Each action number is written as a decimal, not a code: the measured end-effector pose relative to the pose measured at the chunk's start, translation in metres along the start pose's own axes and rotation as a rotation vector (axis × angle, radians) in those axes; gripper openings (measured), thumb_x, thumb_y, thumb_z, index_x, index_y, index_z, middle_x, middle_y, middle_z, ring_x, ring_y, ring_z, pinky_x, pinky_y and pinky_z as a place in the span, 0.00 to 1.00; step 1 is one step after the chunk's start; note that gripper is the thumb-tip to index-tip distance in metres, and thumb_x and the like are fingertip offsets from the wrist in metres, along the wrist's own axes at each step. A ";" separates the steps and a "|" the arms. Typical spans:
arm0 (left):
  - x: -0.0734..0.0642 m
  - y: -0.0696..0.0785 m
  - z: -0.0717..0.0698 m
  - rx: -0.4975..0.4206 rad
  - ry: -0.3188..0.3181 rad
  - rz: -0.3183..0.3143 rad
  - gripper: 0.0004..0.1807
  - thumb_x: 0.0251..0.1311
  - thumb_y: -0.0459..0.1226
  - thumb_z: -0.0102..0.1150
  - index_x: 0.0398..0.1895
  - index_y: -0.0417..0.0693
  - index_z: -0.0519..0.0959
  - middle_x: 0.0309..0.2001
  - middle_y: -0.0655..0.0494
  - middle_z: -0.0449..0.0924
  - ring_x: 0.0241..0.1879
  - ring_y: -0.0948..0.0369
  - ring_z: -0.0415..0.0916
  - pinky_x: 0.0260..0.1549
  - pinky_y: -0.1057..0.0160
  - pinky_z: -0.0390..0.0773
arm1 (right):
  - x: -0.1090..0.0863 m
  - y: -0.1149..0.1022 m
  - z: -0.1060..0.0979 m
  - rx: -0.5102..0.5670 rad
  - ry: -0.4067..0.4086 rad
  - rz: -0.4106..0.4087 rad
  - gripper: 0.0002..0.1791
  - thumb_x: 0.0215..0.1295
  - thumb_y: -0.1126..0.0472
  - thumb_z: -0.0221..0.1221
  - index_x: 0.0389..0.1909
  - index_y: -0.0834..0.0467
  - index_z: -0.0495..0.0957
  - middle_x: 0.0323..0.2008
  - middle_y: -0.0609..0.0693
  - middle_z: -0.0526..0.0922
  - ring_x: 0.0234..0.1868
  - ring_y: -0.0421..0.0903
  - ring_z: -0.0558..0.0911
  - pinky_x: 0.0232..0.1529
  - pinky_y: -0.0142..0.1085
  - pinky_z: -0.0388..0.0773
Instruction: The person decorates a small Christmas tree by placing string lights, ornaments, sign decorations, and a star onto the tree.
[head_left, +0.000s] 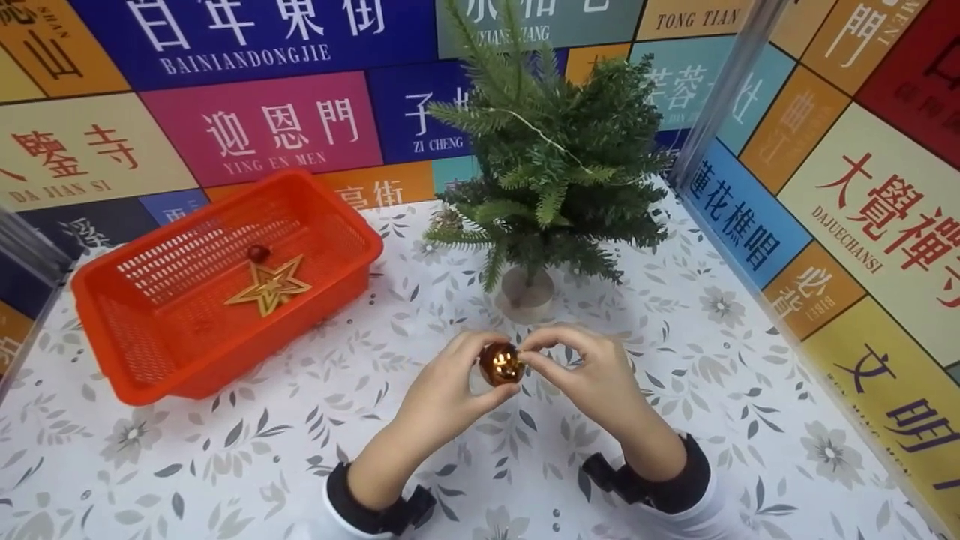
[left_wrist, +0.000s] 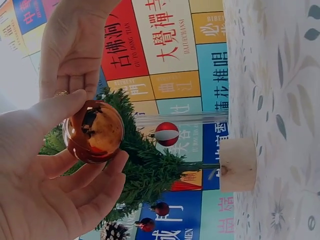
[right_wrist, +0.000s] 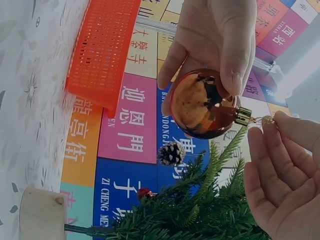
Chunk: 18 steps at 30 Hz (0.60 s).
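A shiny copper-gold Christmas ball (head_left: 501, 364) is held above the table, in front of the small tree. My left hand (head_left: 454, 375) grips the ball between thumb and fingers. Its gold cap (right_wrist: 243, 116) points toward my right hand (head_left: 592, 367), whose thumb and index finger pinch the hanging loop (right_wrist: 268, 120). The green Christmas tree (head_left: 555, 165) stands upright on a round wooden base (head_left: 525, 294). On its branches the wrist views show a red-and-white ball (left_wrist: 166, 134), small red balls (left_wrist: 146, 224) and a pine cone (right_wrist: 171, 153).
An orange-red plastic basket (head_left: 232, 360) stands at the left, with a gold star (head_left: 271, 286) and a small dark red ball (head_left: 258, 253) inside. A floral cloth (head_left: 300, 450) covers the table. Printed panels (head_left: 262, 124) wall off the back and right side.
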<state>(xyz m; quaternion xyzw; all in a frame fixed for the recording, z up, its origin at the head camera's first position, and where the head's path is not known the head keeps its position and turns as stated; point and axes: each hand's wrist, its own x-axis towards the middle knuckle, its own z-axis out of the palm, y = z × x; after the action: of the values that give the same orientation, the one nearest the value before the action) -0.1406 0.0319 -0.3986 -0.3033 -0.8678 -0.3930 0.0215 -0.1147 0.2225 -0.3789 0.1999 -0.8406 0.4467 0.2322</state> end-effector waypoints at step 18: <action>0.008 0.010 0.009 -0.052 0.142 0.078 0.13 0.59 0.44 0.64 0.43 0.48 0.82 0.41 0.56 0.84 0.45 0.60 0.80 0.49 0.60 0.79 | 0.002 0.007 -0.004 -0.092 -0.019 -0.165 0.08 0.49 0.66 0.71 0.33 0.57 0.86 0.33 0.47 0.88 0.36 0.43 0.85 0.43 0.25 0.80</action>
<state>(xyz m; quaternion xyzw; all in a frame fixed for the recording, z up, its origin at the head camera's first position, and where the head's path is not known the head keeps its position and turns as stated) -0.1401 0.0475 -0.3963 -0.3089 -0.8409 -0.4350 0.0904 -0.1196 0.2287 -0.3803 0.2616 -0.8431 0.3850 0.2693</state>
